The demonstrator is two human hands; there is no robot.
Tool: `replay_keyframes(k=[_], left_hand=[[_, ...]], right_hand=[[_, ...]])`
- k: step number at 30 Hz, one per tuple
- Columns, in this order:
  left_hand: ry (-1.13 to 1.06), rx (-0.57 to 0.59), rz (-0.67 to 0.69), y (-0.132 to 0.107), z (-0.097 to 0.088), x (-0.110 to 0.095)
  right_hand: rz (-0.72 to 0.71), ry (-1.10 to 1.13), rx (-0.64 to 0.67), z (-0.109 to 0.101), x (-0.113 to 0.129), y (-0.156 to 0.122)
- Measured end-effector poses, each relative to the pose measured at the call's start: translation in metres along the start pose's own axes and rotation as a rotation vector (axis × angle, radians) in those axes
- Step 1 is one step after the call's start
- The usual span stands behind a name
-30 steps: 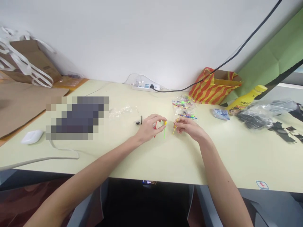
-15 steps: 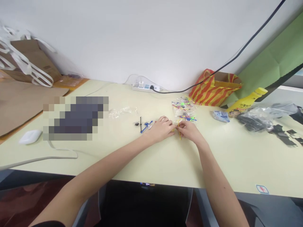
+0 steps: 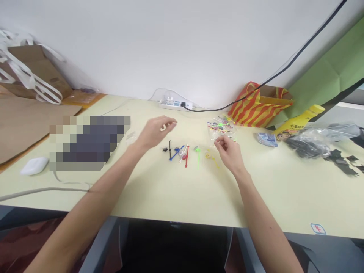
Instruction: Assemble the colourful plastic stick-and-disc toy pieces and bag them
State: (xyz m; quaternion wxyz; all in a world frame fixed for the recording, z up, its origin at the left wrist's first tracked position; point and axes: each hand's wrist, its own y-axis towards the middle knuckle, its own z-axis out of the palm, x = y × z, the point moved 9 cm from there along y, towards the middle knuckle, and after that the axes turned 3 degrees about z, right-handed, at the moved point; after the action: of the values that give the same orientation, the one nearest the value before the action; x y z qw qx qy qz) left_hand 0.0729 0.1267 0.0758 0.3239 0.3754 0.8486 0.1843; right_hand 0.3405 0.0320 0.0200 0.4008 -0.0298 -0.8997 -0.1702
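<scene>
A row of small thin plastic pieces with arrow-like tips lies between my hands: a black piece (image 3: pixel 170 150), a blue piece (image 3: pixel 176 152), a white piece (image 3: pixel 182 154), a red piece (image 3: pixel 187 157), a green piece (image 3: pixel 198 155) and a yellow piece (image 3: pixel 215 161). My left hand (image 3: pixel 157 131) is raised above and left of the row, thumb and fingertips drawn together; anything between them is too small to see. To the right of the yellow piece, my right hand (image 3: pixel 229 151) has curled, pinched fingers by a clear bag of coloured pieces (image 3: pixel 220 127). What it grips is hidden.
Behind are a power strip (image 3: pixel 174 103) and a red-and-yellow striped bag (image 3: pixel 256 108). To the right stand a yellow bottle (image 3: pixel 297 123), a blue-and-white packet (image 3: pixel 266 139) and clear-wrapped black items (image 3: pixel 308 146). A white case (image 3: pixel 34 166), a cable (image 3: pixel 57 188) and a clear wrapper (image 3: pixel 131 137) lie left.
My left hand has lifted away to the left, uncovering the row of pieces. My right hand has let go of the yellow piece and shifted slightly right and back, towards the clear bag.
</scene>
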Motion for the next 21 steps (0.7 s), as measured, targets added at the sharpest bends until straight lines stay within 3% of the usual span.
replay_keyframes(k=[2, 5, 9, 14, 17, 21], left_hand=[[0.060, -0.036, -0.066, -0.009, -0.020, 0.022], [0.110, 0.050, -0.078, -0.026, -0.025, 0.035], [0.111, 0.243, -0.044, -0.045, -0.009, 0.032], [0.088, 0.367, 0.037, -0.053, 0.011, 0.023], [0.048, 0.386, 0.057, -0.056, 0.020, 0.017], [0.038, 0.416, 0.066, -0.060, 0.033, 0.011]], right_hand=[[-0.093, 0.042, -0.025, 0.005, 0.014, -0.004], [-0.245, 0.028, -0.054, 0.017, 0.038, -0.011], [-0.416, -0.072, -0.050, 0.036, 0.073, -0.016], [-0.569, -0.180, 0.014, 0.063, 0.110, -0.019], [-0.622, -0.211, -0.038, 0.069, 0.115, -0.027], [-0.633, -0.206, -0.067, 0.070, 0.104, -0.039]])
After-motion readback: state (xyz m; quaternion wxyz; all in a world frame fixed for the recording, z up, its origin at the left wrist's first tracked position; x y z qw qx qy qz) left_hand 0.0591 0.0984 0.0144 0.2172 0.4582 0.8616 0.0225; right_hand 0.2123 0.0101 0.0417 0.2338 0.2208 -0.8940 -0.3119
